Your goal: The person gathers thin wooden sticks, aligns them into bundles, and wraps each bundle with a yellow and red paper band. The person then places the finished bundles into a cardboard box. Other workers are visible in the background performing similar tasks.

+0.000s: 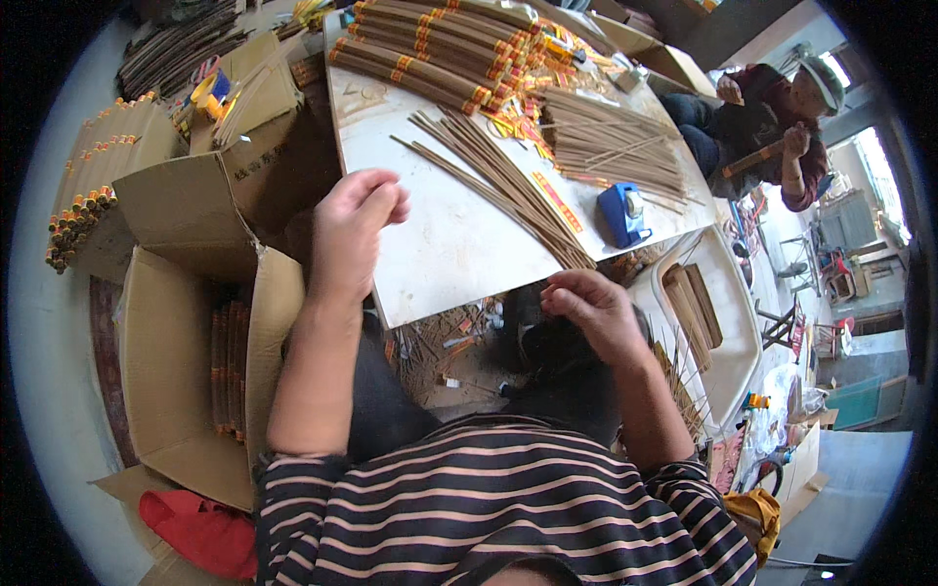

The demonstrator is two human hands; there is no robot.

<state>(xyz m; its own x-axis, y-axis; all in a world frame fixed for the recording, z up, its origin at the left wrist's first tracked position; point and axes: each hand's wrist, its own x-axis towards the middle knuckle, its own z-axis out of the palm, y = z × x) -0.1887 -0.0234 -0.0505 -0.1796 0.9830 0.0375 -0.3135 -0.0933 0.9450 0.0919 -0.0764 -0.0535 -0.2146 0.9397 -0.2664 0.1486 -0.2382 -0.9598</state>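
Observation:
My left hand (357, 230) is raised over the left edge of the white table (420, 273), its fingers curled closed and nothing seen sticking out of them. By the table's front edge, my right hand (598, 311) has thumb and fingers drawn together; whether something small is between them is hidden. Just beyond its fingertips lie the near ends of a loose fan of thin brown incense sticks (503, 186). A red and yellow paper strip (557, 202) rests beside them. To the right stands a blue tape dispenser (623, 215).
Wrapped incense bundles (430, 49) and a loose stick pile (611, 142) cover the table's far side. An open cardboard box (186, 361) at left holds several bundles. A white plastic tub (738, 322) stands at right. Another person (772, 127) sits at the far right, holding something brown.

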